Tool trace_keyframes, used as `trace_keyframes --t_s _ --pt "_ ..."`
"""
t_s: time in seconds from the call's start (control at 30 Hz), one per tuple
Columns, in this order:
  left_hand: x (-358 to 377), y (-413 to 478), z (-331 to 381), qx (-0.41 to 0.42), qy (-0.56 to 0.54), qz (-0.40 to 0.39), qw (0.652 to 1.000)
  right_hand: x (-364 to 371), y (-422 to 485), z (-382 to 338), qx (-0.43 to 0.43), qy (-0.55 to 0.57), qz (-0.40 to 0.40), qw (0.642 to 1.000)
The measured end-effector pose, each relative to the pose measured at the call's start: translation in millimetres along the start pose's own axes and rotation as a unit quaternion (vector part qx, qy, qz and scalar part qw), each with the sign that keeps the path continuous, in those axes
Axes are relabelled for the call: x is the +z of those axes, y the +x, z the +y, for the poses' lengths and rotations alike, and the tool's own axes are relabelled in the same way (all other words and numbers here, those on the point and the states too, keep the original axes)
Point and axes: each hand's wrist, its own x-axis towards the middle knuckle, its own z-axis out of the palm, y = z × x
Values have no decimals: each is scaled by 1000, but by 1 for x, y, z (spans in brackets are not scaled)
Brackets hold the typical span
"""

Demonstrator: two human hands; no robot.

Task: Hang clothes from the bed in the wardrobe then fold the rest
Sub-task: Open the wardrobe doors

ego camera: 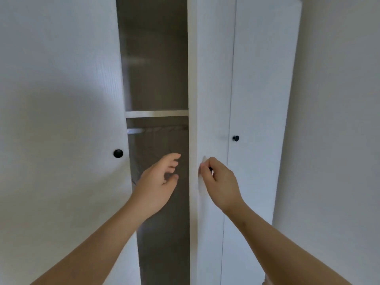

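Person stands close before the white wardrobe (265, 58), both bare forearms raised. Right hand (220, 182): fingers curled, pinching a small dark knob (210, 168) near the left edge of the middle door (211, 89); the knob is mostly hidden behind the fingertips. Left hand (158, 182): released, fingers loosely spread and holding nothing, held in front of the dark opening just left of the right hand, touching neither door as far as can be seen. Left of the left hand is the left door (61, 99), with its round black knob (118, 153) near the fingers and slightly above them. Above both hands, inside the opening, a pale shelf (157, 113) runs across; just below it a metal rail (135, 131) shows at the left side. Faint thin lines hang under the rail, too dim to identify. Right of the right hand and higher, another black knob (235, 138) sits on the next panel.
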Motion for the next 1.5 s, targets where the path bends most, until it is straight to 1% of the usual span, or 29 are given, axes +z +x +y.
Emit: trace_keyframes --t_s 0.07,0.17,0.27,0.4,0.5,0.6,0.7,0.8,0.87,0.9,0.93,0.97,1.03,1.13,1.37,1.5 --pt "25 -6 24 1 -36 -12 999 -34 -11 13 15 6 18 1000" --pt "65 -11 59 -4 -72 -16 997 -86 -24 39 45 23 20 999" --pt "105 -17 90 -11 -92 -21 995 -135 -30 66 97 77 14 992" --pt "147 -22 127 -25 -124 -39 991 -188 -25 101 190 196 18 962" --pt "166 -18 145 -17 -115 -48 992 -209 -19 116 246 214 47 944" --pt "182 -13 157 -14 -107 -52 993 -218 -19 121 265 231 76 933" --pt "196 -10 164 -15 -96 -63 993 -225 -27 120 273 222 82 932" --pt "202 -9 163 -14 -92 -58 994 -236 -38 119 278 197 91 936" --pt "200 -9 160 -15 -79 -48 996 -239 -45 116 240 114 115 957" --pt "196 -9 156 -21 -67 -39 997 -238 -48 112 203 64 134 968" --pt "191 -9 151 -30 -51 -28 998 -233 -49 107 158 40 146 976" --pt "185 -8 145 -40 -35 -16 998 -226 -49 100 122 37 141 982" --pt "171 -7 132 -61 -5 9 998 -206 -43 88 86 48 80 992" --pt "142 -4 108 -86 38 54 994 -167 -27 76 87 58 4 995" --pt "48 2 29 -108 128 152 974 -50 9 49 83 115 -90 986" --pt "-5 12 -20 -93 216 216 948 13 31 21 79 150 -123 978"
